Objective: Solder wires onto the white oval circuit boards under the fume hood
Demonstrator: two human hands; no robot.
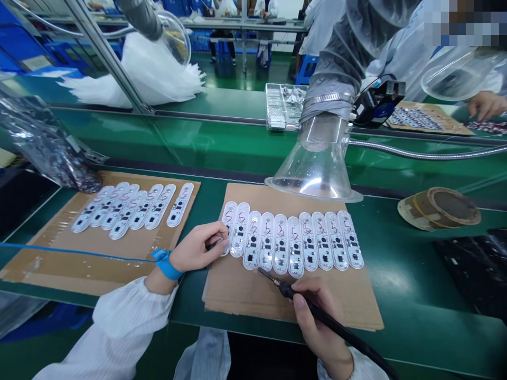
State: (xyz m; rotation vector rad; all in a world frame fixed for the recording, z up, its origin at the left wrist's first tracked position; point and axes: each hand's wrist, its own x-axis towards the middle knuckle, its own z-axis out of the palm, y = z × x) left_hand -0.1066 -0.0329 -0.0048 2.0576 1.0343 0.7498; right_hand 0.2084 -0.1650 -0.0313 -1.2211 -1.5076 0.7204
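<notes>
My right hand (317, 322) grips a black soldering iron (301, 301) like a pen; its tip touches the lower end of a board in a row of several white oblong circuit boards (293, 243). The row lies on a cardboard sheet (237, 301). My left hand (200, 245), with a blue wrist strap (166, 264), rests at the left end of that row, fingers curled against the leftmost board; whether it pinches solder wire I cannot tell.
A second cardboard sheet (91, 258) at left carries several more boards (130, 208). A clear fume-extraction funnel (317, 169) hangs above the row. A tape roll (439, 208) lies right. A grey foil bag (43, 142) sits far left. Another person's hand (487, 104) works across the belt.
</notes>
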